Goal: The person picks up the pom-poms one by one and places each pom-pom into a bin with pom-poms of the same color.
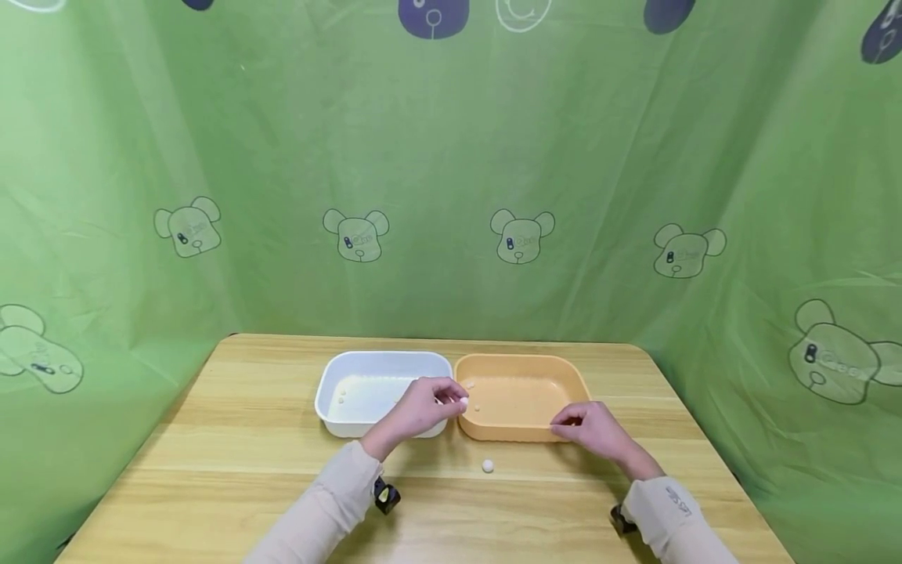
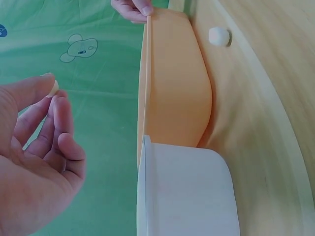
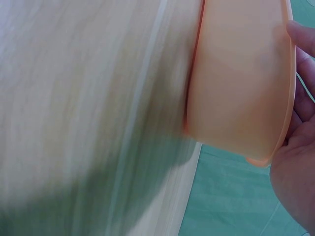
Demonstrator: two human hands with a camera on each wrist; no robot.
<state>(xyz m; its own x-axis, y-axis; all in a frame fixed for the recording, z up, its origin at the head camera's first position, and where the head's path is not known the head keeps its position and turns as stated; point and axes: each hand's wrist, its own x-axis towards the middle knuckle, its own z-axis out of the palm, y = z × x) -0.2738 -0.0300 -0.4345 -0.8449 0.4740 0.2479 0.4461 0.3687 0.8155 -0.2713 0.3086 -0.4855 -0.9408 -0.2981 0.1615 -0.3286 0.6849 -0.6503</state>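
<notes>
My left hand (image 1: 421, 406) is over the gap between the white bin (image 1: 352, 429) and the orange bin (image 1: 510, 432). Its thumb and index finger pinch a small whitish lump (image 2: 53, 89), largely covered by the fingertips. At the near right corner of the orange bin, my right hand (image 1: 599, 431) grips the rim, thumb outside and fingers inside. A few tiny pale bits (image 1: 477, 408) lie in the orange bin toward its left end. Similar bits (image 1: 341, 400) lie in the white bin, partly hidden by my left hand.
A white ball (image 1: 488, 466) rests on the wooden table (image 1: 451, 517) in front of the orange bin. Both bins stand side by side near the far edge. A green curtain (image 1: 437, 298) with bear heads surrounds the table's back and sides.
</notes>
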